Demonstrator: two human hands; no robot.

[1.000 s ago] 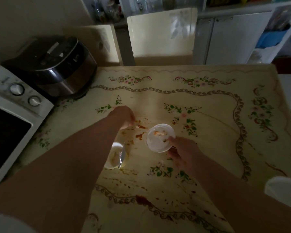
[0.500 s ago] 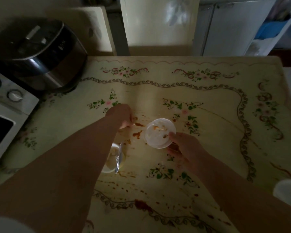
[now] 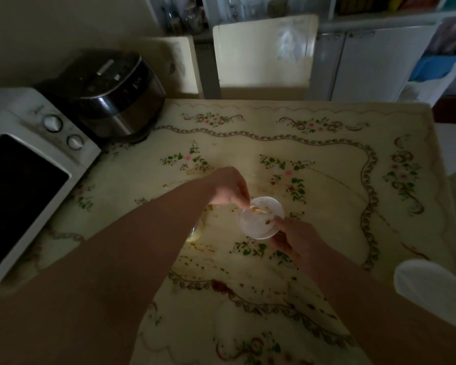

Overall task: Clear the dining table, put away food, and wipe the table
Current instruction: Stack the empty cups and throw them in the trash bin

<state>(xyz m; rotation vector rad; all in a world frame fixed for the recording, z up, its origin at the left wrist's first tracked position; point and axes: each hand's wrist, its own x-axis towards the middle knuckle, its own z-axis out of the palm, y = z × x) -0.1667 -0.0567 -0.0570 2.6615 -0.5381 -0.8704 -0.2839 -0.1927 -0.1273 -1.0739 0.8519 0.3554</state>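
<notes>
My right hand (image 3: 295,237) holds a small white plastic dish (image 3: 259,218) by its near right rim, just above the table (image 3: 327,206). The dish has orange food bits in it. My left hand (image 3: 228,189) hovers at the dish's far left rim, its fingertips pinching a small food scrap over it. A second small dish with a spoon (image 3: 196,231) lies on the table, mostly hidden under my left forearm. The floral tablecloth shows brown sauce stains (image 3: 220,284) near me and around the dishes.
A white microwave (image 3: 24,167) and a dark rice cooker (image 3: 111,96) stand at the table's left side. Two pale chairs (image 3: 263,54) sit at the far edge, white cabinets behind them. A white round object (image 3: 432,285) lies at the near right edge.
My left hand has moved right from the stained spot on the cloth to the rim of the dish, carrying a scrap. The right hand keeps its hold on the dish.
</notes>
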